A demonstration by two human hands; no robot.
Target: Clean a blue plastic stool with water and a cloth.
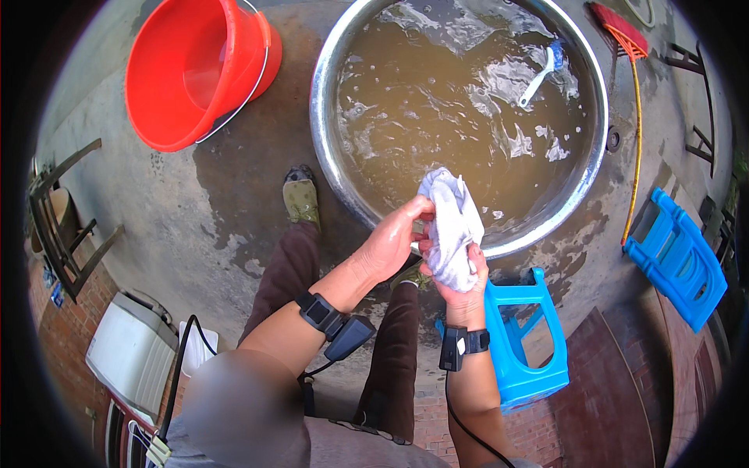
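Note:
A wet, crumpled pale cloth [452, 228] is held up over the near rim of a large round metal basin [319, 117]. My left hand [392, 240] pinches the cloth's left side with thumb and fingers. Beneath its lower end, my right hand [466, 290] is closed around it, with part of the fingers hidden behind the fabric. Murky brown water [429, 117] with patches of foam fills the basin. A white-handled brush [537, 84] with blue bristles floats at the water's far right.
An orange-red bucket [265, 70] with a wire handle stands left of the basin. One blue plastic stool [511, 374] is close by my right forearm; another blue stool [686, 269] lies farther right. A red broom [636, 117] extends along the right side. Wet patches mark the concrete floor [234, 187].

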